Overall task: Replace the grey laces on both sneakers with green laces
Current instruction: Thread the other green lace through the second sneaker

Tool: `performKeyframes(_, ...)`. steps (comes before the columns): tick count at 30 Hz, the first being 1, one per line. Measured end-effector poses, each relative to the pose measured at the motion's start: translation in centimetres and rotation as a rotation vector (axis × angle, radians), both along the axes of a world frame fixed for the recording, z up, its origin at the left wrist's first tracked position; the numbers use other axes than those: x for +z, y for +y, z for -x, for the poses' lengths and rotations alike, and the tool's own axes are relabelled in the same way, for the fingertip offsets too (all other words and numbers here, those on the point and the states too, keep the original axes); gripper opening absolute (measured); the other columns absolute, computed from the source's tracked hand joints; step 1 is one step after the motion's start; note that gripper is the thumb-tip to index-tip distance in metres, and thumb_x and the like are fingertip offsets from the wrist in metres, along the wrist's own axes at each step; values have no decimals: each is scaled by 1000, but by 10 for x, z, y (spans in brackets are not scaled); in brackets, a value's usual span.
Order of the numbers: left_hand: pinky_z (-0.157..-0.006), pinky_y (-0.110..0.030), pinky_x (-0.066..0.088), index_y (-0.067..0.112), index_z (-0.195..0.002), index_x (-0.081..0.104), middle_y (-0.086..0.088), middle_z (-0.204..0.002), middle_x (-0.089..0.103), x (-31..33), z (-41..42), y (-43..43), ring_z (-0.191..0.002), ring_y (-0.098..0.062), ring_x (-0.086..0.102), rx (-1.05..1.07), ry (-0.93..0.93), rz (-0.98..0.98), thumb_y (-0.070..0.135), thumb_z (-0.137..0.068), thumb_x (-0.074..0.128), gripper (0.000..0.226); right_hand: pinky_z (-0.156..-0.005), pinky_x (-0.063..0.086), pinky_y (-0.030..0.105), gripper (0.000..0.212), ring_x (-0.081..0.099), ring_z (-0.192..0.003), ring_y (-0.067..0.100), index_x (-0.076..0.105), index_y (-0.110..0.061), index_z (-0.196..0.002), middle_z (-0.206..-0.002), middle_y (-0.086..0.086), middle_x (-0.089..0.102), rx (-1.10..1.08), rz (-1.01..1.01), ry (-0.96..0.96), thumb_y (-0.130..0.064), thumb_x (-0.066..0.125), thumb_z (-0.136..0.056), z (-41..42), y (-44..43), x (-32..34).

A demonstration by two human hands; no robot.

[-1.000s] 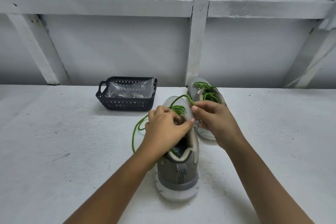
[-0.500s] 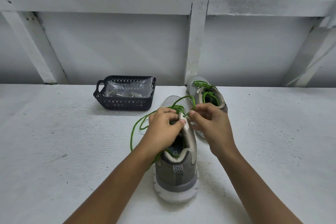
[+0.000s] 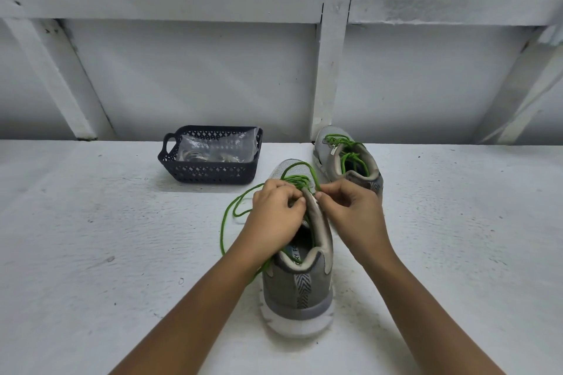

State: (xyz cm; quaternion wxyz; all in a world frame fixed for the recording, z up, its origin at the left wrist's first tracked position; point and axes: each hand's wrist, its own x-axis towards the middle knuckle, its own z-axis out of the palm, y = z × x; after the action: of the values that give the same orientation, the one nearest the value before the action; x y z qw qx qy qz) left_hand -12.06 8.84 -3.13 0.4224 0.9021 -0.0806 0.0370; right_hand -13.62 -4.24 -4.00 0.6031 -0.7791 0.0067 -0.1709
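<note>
My left hand [image 3: 275, 216] and right hand [image 3: 350, 213] sit close together, almost touching, over the throat of the near sneaker [image 3: 300, 286]. Each has curled fingers pinching the green lace [image 3: 224, 222]. That sneaker stands upright on the table [image 3: 91, 253] straight ahead of me, its long axis running 6 to 12 o'clock, heel toward me and toe away. The lace's slack loops out toward 9 o'clock. The far sneaker [image 3: 332, 155], laced green, lies at 1 o'clock with its toe aimed about 11. A basket [image 3: 210, 173] sits at 11 o'clock.
</note>
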Motion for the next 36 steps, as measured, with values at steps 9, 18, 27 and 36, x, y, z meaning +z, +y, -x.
performKeyframes(9, -102, -29, 33, 13, -94, 66, -3, -118, 50, 4, 1, -1, -120, -21, 44, 2, -9, -50, 19, -91, 54, 14, -73, 47, 10, 7, 64, -81, -1, 72, -22, -88, -87, -7, 70, 49, 57, 23, -20, 66, -87, 3, 4, 0)
performKeyframes(18, -83, -17, 28, 23, -72, 55, 8, -102, 47, 7, 6, 5, -111, -14, 45, 86, -169, 52, 17, -88, 60, 18, -76, 51, 26, 10, 58, -79, 12, 68, -11, -93, -84, 10, 63, 90, -212, 173, -15, 69, -84, 3, 10, -1)
performKeyframes(27, -48, -25, 51, 13, -76, 39, -1, -53, 51, 42, -5, 51, -44, -12, 52, 185, -17, 1373, 6, -100, 30, 26, -79, 53, 28, 17, 62, -79, 14, 66, -2, -96, -86, 11, 65, 102, -357, 224, -14, 68, -84, 2, 8, -4)
performKeyframes(36, -88, -40, 39, 14, -125, 49, -13, -124, 48, 25, -11, 61, -109, -28, 46, 403, -301, -209, 27, -92, 50, 35, -78, 53, 29, 8, 63, -77, 13, 68, -6, -87, -80, 6, 68, 115, -394, 207, -14, 69, -84, 1, 9, -7)
